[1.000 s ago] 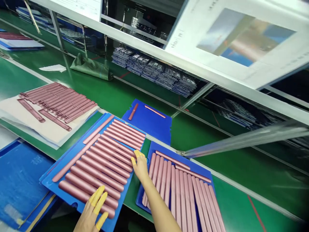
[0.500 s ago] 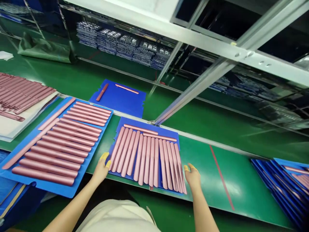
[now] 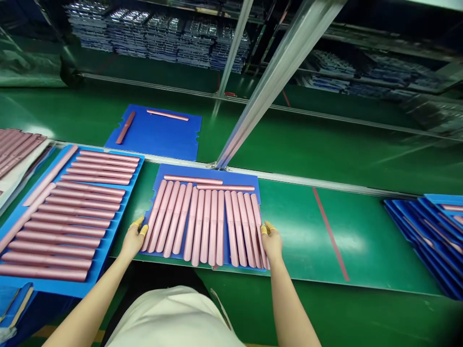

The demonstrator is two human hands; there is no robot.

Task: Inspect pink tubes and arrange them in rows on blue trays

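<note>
Hand position has moved from the light-blue tray (image 3: 61,288) at the left of the frame, where both hands were a second ago, to the dark-blue board (image 3: 248,180) at lower centre. The right hand (image 3: 272,243), apart from this board half a second ago, now sits at its right edge, fingertips apparently against the outermost of the pink strips (image 3: 212,226); the left hand (image 3: 133,237) is at the left edge. Work therefore centres on this loaded board, lying on the green bench (image 3: 292,231). Both forearms (image 3: 103,289) rise from the bottom of the frame and converge. Fingertips in yellow covers (image 3: 143,230) appear slightly parted; whether they pinch the board cannot be told.
</note>
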